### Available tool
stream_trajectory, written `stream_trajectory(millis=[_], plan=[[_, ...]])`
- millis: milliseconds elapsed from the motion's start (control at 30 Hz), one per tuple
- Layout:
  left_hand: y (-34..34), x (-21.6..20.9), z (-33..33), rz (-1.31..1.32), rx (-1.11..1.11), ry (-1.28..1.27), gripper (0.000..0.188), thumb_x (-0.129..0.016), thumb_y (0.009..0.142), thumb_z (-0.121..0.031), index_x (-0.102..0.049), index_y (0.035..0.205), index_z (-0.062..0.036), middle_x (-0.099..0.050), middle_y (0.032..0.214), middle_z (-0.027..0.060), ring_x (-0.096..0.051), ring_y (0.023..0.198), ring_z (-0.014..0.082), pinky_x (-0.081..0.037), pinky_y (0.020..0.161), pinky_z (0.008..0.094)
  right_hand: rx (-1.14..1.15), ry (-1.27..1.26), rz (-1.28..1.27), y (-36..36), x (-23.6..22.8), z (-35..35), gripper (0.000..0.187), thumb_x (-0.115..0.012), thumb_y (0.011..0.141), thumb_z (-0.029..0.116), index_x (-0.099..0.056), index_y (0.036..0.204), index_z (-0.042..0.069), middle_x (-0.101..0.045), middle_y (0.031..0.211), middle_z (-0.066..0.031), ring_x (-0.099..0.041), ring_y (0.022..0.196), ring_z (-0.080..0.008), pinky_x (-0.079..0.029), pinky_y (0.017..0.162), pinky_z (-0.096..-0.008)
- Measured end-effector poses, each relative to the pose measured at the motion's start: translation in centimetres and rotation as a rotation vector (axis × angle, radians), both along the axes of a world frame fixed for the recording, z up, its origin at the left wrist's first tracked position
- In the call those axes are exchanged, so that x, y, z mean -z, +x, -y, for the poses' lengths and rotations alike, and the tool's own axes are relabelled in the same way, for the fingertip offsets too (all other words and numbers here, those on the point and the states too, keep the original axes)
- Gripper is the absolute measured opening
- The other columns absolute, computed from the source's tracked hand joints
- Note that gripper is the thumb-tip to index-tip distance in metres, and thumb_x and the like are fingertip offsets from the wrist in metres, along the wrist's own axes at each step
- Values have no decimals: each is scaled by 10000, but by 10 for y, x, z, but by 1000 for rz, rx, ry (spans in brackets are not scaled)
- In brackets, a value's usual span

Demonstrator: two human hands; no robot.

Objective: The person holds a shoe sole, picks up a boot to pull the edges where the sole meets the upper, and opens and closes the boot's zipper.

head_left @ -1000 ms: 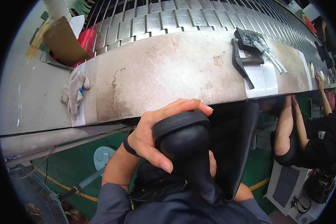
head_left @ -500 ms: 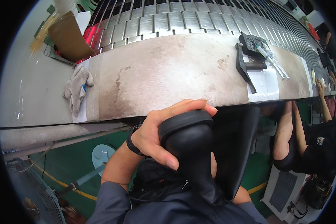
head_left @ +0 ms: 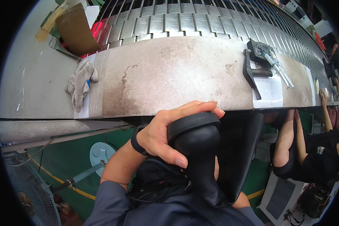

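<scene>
My left hand (head_left: pixel 165 130) is closed over the rounded end of what looks like a black rubber boot (head_left: pixel 197 145). Its fingers lie along the far side of the raised rim, and the thumb presses on the near side. Below that end the black piece narrows and runs down toward my lap. A broad, glossy black part (head_left: pixel 244 158) stands to its right; whether both are one piece I cannot tell. Only a sliver of my right hand (head_left: pixel 216 165) shows behind the boot, its fingers hidden. A black band circles my left wrist.
On the worktable (head_left: pixel 169 75) ahead lie grey work gloves (head_left: pixel 81 84), a hammer (head_left: pixel 251 73), a dark block (head_left: pixel 260 52) and syringe-like tubes (head_left: pixel 278 69). Beyond runs a metal slat conveyor (head_left: pixel 164 24). A fan (head_left: pixel 32 196) and blue round stool (head_left: pixel 101 152) stand left; a seated person (head_left: pixel 310 150) works at right.
The view has shifted a little. My left hand and the boot sit slightly farther right in the picture, with the grip unchanged.
</scene>
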State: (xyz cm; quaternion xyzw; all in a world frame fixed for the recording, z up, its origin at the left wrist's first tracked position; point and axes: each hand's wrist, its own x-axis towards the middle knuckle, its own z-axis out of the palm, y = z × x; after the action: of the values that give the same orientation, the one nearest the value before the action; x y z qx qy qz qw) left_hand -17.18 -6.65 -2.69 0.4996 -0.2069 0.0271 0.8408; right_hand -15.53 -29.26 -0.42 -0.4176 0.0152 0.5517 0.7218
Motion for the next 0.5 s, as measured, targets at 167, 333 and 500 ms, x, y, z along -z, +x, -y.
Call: stream_trajectory(millis=[167, 333, 500], plan=[[-3, 1, 5, -61, -69, 5, 1197, -1030, 679, -392, -464, 1608, 109, -508, 1557, 368, -597, 1393, 408, -494, 1150, 484, -7, -93, -23, 3, -10, -2, 286, -635, 1095, 213, -654, 1265, -16, -742, 1008, -129, -746, 891, -236, -612, 758, -350], [3, -7, 5, -134, -85, 23, 1161, -1024, 700, -376, -475, 1612, 86, -514, 1583, 298, -571, 1429, 337, -464, 1188, 441, 18, -247, -80, 4, -23, -5, 253, -662, 1091, 191, -662, 1245, -11, -745, 978, -121, -751, 859, -232, -617, 729, -345], [-3, -22, 14, -198, -269, 95, 678, -924, 872, -75, -650, 1482, 40, -630, 1461, 142, -651, 1311, 204, -552, 1098, 328, -152, -482, 126, -2, 11, 3, 341, -587, 1120, 248, -673, 1218, -68, -758, 1099, -193, -759, 908, -231, -615, 721, -296]])
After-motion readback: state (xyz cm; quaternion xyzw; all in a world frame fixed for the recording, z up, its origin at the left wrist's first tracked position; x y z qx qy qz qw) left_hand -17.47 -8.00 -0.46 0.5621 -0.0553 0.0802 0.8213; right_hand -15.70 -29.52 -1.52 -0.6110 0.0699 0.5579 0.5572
